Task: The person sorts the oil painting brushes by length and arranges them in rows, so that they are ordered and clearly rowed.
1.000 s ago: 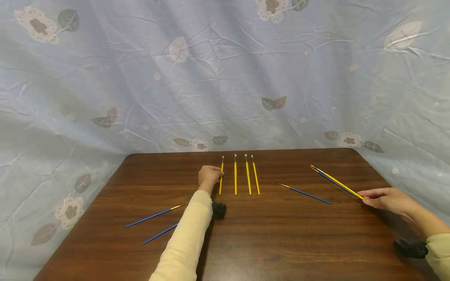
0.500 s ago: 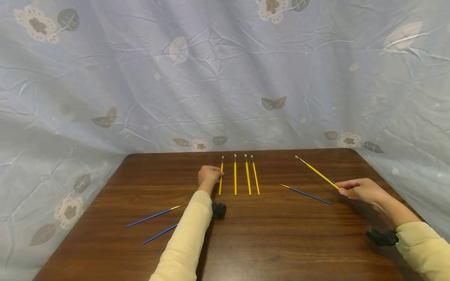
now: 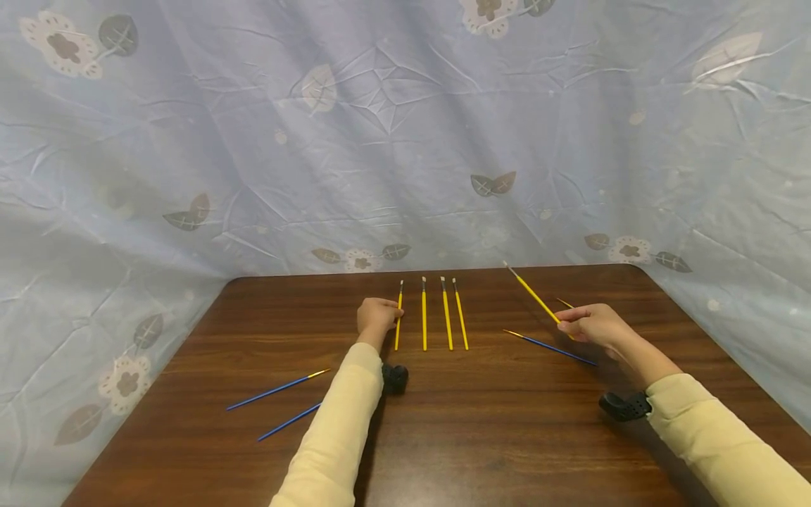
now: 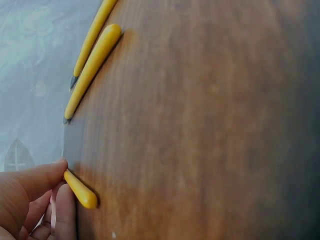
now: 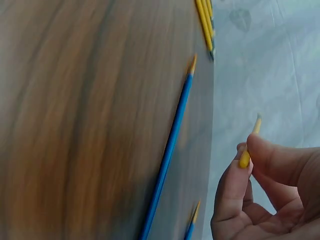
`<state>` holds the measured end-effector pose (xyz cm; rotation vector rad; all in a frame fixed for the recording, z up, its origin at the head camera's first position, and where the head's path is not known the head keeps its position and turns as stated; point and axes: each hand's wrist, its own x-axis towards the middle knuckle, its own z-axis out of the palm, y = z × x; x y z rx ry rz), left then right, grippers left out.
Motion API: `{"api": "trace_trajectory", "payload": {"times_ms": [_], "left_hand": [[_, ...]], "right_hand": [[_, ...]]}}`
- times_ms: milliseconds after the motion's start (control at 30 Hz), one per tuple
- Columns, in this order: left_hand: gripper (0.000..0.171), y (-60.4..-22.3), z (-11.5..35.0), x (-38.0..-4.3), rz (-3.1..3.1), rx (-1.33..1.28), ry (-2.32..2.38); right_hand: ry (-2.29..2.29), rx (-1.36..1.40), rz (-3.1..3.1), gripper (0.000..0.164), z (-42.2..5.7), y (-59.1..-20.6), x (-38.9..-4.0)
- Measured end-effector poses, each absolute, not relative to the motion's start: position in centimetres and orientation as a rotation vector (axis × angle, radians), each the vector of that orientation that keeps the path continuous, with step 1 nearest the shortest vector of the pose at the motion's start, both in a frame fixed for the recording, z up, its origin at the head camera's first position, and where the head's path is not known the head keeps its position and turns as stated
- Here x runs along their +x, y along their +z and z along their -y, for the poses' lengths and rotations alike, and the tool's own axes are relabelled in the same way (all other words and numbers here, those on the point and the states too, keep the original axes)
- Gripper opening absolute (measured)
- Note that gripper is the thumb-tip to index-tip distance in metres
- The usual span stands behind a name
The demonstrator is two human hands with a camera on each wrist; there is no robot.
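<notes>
In the head view, my left hand (image 3: 377, 318) pinches the leftmost yellow paintbrush (image 3: 397, 338) of an upright row on the table. The left wrist view shows its yellow handle end (image 4: 82, 192) jutting from between thumb and fingers. Three more yellow paintbrushes (image 3: 424, 320) lie to its right, white bristles toward the back edge. My right hand (image 3: 595, 329) pinches another yellow paintbrush (image 3: 537, 299) near the handle end, held above the table and slanting up to the left. Under that hand lies a blue paintbrush (image 3: 554, 348); a second one (image 5: 190, 230) is mostly hidden in the head view.
On the left of the brown table (image 3: 481, 436) lie two blue paintbrushes, one (image 3: 272, 393) fully visible and the other (image 3: 288, 422) partly behind the left sleeve (image 3: 332, 429). A patterned curtain (image 3: 380, 162) hangs just behind the table's back edge.
My right hand has moved left with the yellow paintbrush, away from the blue one it lay along and across toward the row. My left hand stays in place.
</notes>
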<state>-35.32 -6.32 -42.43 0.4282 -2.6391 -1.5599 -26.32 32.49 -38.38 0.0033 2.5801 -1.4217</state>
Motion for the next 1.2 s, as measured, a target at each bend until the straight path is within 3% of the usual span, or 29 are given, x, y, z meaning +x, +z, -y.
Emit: {"api": "trace_trajectory", "payload": {"times_ms": [633,1200], "left_hand": [[0.014,-42.6,6.3,-35.4,2.661,0.422,-1.52],[0.014,-42.4,6.3,-35.1,2.654,0.432,-1.531]], "right_hand": [[-1.693,0.177,-2.402,0.042,-24.2,-39.6,-29.5],[-1.714,0.259,-2.38,0.029,-19.8,-40.8,-29.4]]}}
